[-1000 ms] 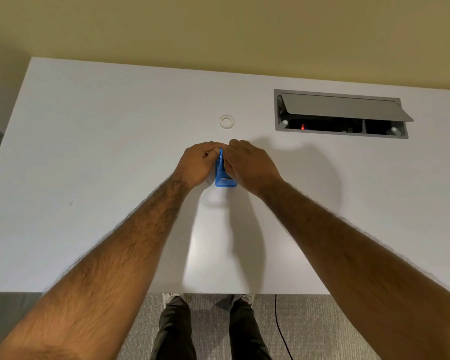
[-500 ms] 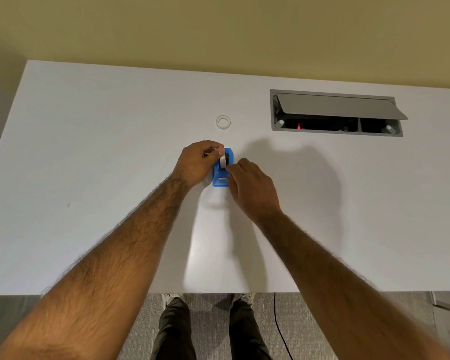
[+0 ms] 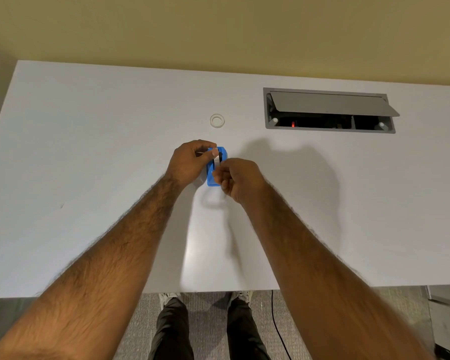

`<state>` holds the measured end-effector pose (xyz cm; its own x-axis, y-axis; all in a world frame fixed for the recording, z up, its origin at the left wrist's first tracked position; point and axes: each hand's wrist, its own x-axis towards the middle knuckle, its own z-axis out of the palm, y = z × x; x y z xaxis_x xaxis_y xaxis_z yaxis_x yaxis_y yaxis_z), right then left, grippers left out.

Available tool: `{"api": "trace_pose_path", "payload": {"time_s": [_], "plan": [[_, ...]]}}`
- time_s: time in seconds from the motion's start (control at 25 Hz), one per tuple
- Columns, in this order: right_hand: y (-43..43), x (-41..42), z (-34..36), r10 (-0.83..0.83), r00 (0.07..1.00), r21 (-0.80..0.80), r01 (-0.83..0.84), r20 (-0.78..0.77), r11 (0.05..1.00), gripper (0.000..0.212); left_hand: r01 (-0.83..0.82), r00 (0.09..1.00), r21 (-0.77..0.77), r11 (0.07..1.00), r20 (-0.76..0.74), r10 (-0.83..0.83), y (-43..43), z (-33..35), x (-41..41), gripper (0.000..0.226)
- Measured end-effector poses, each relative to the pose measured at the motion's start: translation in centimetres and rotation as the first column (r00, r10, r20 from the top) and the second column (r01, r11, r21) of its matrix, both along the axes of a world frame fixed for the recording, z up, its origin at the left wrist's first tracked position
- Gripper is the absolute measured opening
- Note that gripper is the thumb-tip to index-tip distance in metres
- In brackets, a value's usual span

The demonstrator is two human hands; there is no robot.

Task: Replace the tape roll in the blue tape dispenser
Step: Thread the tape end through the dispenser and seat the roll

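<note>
The blue tape dispenser (image 3: 217,166) stands on the white desk (image 3: 89,152) at its middle. My left hand (image 3: 189,163) grips its left side, thumb on top by the tape roll (image 3: 216,159) seated inside. My right hand (image 3: 238,181) sits at the dispenser's near right end, fingers pinched on the loose end of the tape strip drawn from the roll toward me. A bare, clear tape core ring (image 3: 217,120) lies flat on the desk beyond the dispenser, apart from both hands.
An open grey cable hatch (image 3: 330,111) is set into the desk at the back right, with a red light inside. A yellow wall runs behind the desk. The desk's near edge lies above my legs and a black floor cable (image 3: 278,326).
My right hand has slid off the dispenser's top toward me and to the right, drawing the tape strip along. My left hand stays on the dispenser.
</note>
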<state>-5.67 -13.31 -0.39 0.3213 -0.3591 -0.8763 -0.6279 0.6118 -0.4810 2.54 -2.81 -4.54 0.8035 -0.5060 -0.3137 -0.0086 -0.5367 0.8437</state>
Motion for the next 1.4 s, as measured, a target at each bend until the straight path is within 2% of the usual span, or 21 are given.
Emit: {"api": "trace_pose_path", "payload": {"time_s": [0.28, 0.6, 0.76, 1.12, 1.4], "plan": [[0.4, 0.9, -0.7, -0.047, 0.998, -0.007, 0.047, 0.049, 0.999, 0.036, -0.009, 1.0, -0.029, 1.0, -0.028, 0.008, 0.3, -0.1, 0.1, 0.025], [1.2, 1.0, -0.6, -0.163, 0.986, 0.001, 0.163, 0.022, 0.987, 0.019, 0.003, 0.999, -0.022, 1.0, -0.032, -0.004, 0.4, 0.0, 0.3, 0.026], [1.5, 1.0, -0.1, -0.186, 0.982, 0.008, 0.186, 0.029, 0.982, 0.019, 0.033, 0.999, 0.006, 0.999, 0.009, -0.033, 0.4, -0.1, 0.3, 0.028], [2.2, 0.2, 0.1, -0.231, 0.973, 0.046, 0.23, 0.017, 0.972, 0.019, -0.02, 1.0, 0.076, 0.997, 0.023, 0.018, -0.3, 0.1, 0.4, 0.026], [2.8, -1.0, -0.1, -0.218, 0.975, 0.005, 0.218, 0.029, 0.976, 0.016, -0.023, 0.999, 0.083, 0.996, 0.027, 0.021, -0.4, 0.1, 0.4, 0.026]]}}
